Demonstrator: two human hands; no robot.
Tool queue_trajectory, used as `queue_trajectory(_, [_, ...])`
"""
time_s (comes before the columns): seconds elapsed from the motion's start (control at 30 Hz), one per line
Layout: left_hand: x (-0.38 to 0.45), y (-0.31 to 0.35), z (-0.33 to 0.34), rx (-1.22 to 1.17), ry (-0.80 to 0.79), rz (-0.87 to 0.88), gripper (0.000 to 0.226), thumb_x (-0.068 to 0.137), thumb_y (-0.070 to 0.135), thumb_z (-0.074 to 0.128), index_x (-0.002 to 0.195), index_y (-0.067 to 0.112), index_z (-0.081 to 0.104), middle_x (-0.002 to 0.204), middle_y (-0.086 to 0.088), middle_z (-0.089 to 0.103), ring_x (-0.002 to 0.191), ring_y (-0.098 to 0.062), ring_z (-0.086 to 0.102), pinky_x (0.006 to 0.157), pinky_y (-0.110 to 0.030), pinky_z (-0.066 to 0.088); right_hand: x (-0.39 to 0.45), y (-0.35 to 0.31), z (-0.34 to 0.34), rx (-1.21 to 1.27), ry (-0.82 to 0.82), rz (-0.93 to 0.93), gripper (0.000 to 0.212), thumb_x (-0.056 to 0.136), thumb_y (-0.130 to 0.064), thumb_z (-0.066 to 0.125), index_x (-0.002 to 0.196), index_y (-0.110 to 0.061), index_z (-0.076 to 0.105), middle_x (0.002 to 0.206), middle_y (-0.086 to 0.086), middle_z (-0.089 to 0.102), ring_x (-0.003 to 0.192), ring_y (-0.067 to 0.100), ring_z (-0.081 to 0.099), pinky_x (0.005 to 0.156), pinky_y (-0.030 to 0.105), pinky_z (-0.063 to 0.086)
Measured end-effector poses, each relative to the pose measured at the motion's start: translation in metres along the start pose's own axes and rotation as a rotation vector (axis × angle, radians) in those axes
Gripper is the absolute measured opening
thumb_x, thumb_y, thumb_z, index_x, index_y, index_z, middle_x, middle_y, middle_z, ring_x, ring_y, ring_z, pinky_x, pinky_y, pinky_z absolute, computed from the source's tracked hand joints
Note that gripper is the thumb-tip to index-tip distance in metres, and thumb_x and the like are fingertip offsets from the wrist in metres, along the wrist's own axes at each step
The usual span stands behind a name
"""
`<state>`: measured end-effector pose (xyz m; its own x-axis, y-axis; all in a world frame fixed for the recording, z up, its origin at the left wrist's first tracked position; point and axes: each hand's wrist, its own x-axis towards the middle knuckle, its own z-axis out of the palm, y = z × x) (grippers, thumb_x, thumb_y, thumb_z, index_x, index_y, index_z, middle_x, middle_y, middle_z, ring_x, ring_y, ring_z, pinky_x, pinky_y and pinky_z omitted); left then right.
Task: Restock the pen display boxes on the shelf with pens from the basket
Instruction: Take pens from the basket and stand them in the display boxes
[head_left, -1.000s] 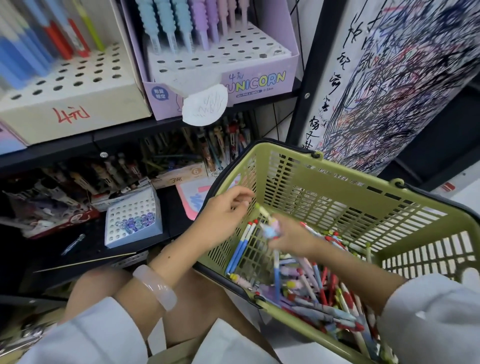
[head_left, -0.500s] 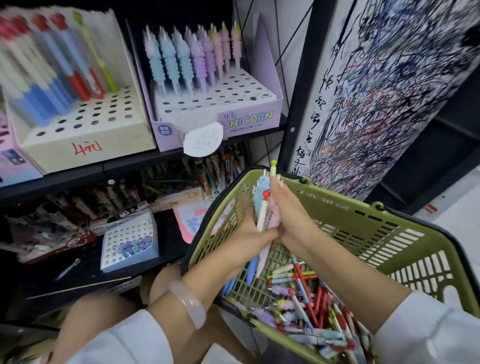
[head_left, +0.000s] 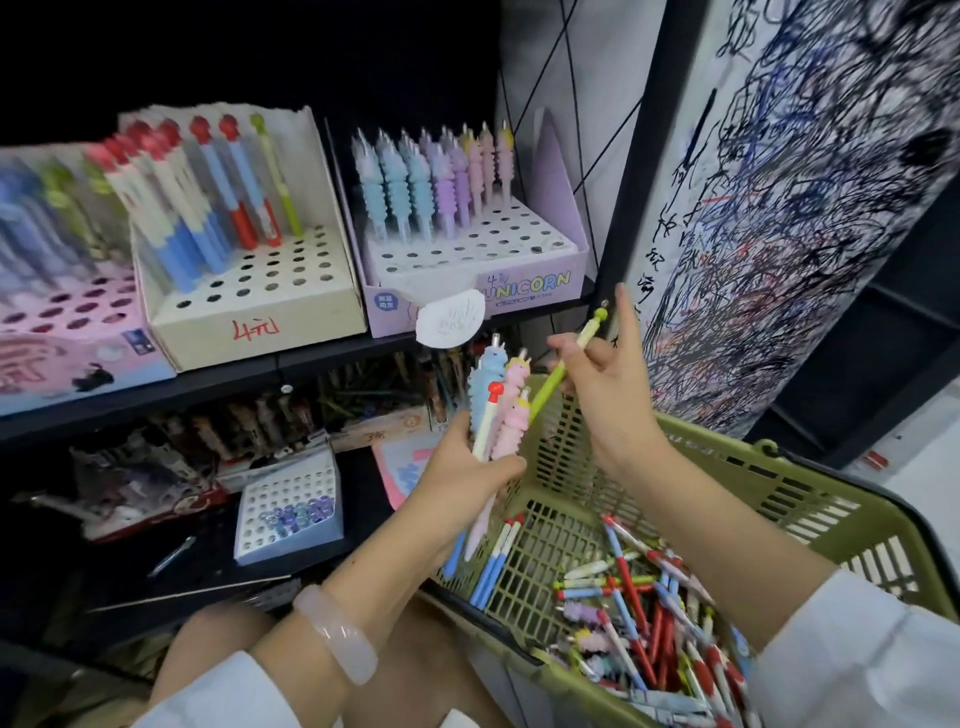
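pens held up in front of a dark shop shelf

a bunch of soft bumpy pens in blue and pink (head_left: 493, 402) is gripped by the left hand (head_left: 460, 480), with the fingers curled tight round the middle of the bunch. a thin lime green pen (head_left: 563, 364) is pinched by the right hand (head_left: 605, 384), and it is held tilted, just beside the bunch. both hands are seen above the near corner of an olive green plastic basket with holes in its walls (head_left: 737, 483). a pile of loose pens in red, blue and white (head_left: 644, 608) is seen lying in the bottom of the basket.

a black shelf board (head_left: 218, 387) is seen behind the hands. on it a cream card display box with round holes (head_left: 270, 306) is set beside a lilac card display box marked unicorn (head_left: 498, 270). in both boxes the back rows are filled with pens and the front holes are bare. a pink display box (head_left: 67, 332) is seen at the far left, but it is blurred. a white paper tag (head_left: 449, 322) is hung from the shelf edge.

lower down, a small white box with holes (head_left: 285, 499) is set on a dark shelf among messy packets. a tall white panel covered in scribbles (head_left: 789, 208) is stood on the right. a pale pink bangle (head_left: 337, 631) is worn on the left wrist.
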<state>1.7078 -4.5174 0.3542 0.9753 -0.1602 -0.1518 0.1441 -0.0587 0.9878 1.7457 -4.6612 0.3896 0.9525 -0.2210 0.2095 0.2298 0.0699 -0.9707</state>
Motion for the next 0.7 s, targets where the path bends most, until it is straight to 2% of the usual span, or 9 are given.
queue_trajectory(0.07, [-0.001,0.003,-0.008,-0.046,0.075,0.015,0.036,0.082,0.006,0.063,0.110,0.025,0.051,0.076,0.004,0.058,0.048,-0.001,0.052,0.051,-0.018,0.045,0.003,-0.005,0.009,-0.022,-0.037,-0.008,0.073,0.094,-0.004,0.050,0.149,-0.028,0.009,0.087,-0.002,0.070,0.071,0.005,0.065,0.059,0.014,0.048])
queue_trajectory(0.2, [-0.004,0.012,-0.029,-0.113,0.200,0.077,0.031,0.083,0.010,0.064,0.109,0.019,0.051,0.073,0.002,0.054,0.050,-0.010,0.050,0.055,-0.026,0.043,0.017,-0.026,0.033,-0.049,-0.053,-0.090,0.051,0.096,-0.008,0.046,0.143,-0.016,0.026,0.075,-0.009,0.070,0.061,0.002,0.062,0.049,0.014,0.044])
queue_trajectory(0.3, [-0.011,0.020,-0.049,-0.217,0.242,0.101,0.027,0.083,0.008,0.064,0.104,0.021,0.053,0.069,0.004,0.058,0.050,-0.010,0.052,0.057,-0.028,0.045,0.015,-0.039,0.057,-0.081,-0.129,-0.097,0.037,0.098,-0.010,0.043,0.133,-0.016,0.036,0.068,-0.011,0.069,0.058,0.005,0.061,0.045,0.015,0.042])
queue_trajectory(0.37, [-0.016,0.027,-0.062,-0.217,0.210,0.143,0.026,0.082,0.006,0.065,0.097,0.024,0.054,0.061,0.011,0.059,0.048,-0.006,0.053,0.054,-0.023,0.045,0.005,-0.042,0.078,-0.060,-0.218,-0.087,0.026,0.098,-0.010,0.042,0.123,-0.020,0.042,0.065,-0.009,0.067,0.057,0.009,0.060,0.044,0.016,0.041])
queue_trajectory(0.43, [-0.022,0.036,-0.073,-0.195,0.204,0.205,0.029,0.081,0.004,0.065,0.096,0.026,0.055,0.065,0.014,0.063,0.053,-0.004,0.057,0.056,-0.019,0.047,-0.003,-0.046,0.100,-0.045,-0.274,-0.077,0.020,0.098,-0.010,0.043,0.113,-0.024,0.045,0.061,-0.010,0.066,0.052,0.006,0.056,0.043,0.016,0.039])
queue_trajectory(0.5, [-0.027,0.043,-0.089,-0.174,0.245,0.254,0.034,0.079,0.006,0.068,0.099,0.031,0.057,0.081,0.013,0.068,0.070,-0.003,0.064,0.067,-0.021,0.049,-0.005,-0.056,0.120,-0.054,-0.291,-0.075,0.022,0.097,-0.013,0.045,0.119,-0.020,0.043,0.062,-0.010,0.066,0.049,0.004,0.052,0.044,0.016,0.040])
queue_trajectory(0.57, [-0.031,0.051,-0.108,-0.155,0.288,0.305,0.036,0.079,0.010,0.070,0.098,0.036,0.055,0.084,0.019,0.069,0.078,0.002,0.065,0.068,-0.017,0.049,-0.005,-0.068,0.137,-0.070,-0.321,-0.073,0.024,0.097,-0.018,0.047,0.120,-0.021,0.043,0.067,-0.009,0.067,0.050,0.006,0.053,0.049,0.018,0.045])
queue_trajectory(0.67, [-0.034,0.057,-0.137,-0.159,0.324,0.356,0.039,0.080,0.010,0.070,0.098,0.041,0.053,0.084,0.030,0.067,0.079,0.008,0.064,0.062,-0.009,0.048,-0.007,-0.077,0.162,-0.064,-0.413,-0.047,0.005,0.095,-0.019,0.052,0.099,-0.019,0.055,0.069,-0.008,0.064,0.058,0.003,0.058,0.053,0.017,0.049])
queue_trajectory(0.7, [-0.035,0.058,-0.146,-0.157,0.341,0.365,0.040,0.080,0.010,0.070,0.098,0.041,0.052,0.084,0.031,0.067,0.079,0.008,0.064,0.062,-0.009,0.048,-0.007,-0.077,0.172,-0.068,-0.439,-0.042,0.007,0.094,-0.017,0.054,0.089,-0.017,0.058,0.066,-0.008,0.062,0.056,0.000,0.057,0.053,0.016,0.049])
